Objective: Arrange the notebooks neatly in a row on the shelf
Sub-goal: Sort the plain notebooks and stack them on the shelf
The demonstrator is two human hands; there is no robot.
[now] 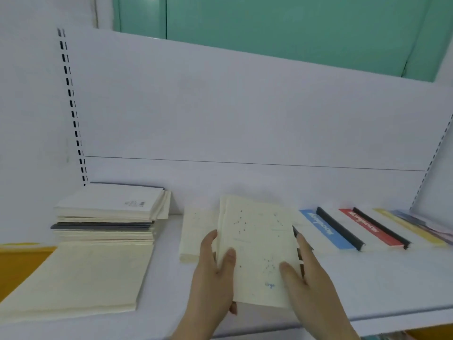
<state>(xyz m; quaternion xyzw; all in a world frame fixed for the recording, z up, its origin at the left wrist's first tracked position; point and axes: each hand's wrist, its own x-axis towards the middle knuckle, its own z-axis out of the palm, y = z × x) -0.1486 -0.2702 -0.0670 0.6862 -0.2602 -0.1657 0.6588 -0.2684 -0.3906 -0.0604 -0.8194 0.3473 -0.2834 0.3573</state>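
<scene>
So both hands are on the cream notebook [257,246] mid-shelf: left hand [215,273] gripping its left edge, right hand [304,268] its right, probably to square it beside the one [196,231] on its left. Tall stack [107,217] sits far left.

Both hands grip one notebook from either side.

The left hand [215,271] comes up from the lower edge, its thumb laid across the front cover of the cream notebook [257,246] and its fingers curled behind the left edge. The right hand [306,273] mirrors it, thumb pressed on the cover near the lower right, fingers wrapped round the right edge. Both forearms rise from below, bare, angled inward toward each other.
</scene>
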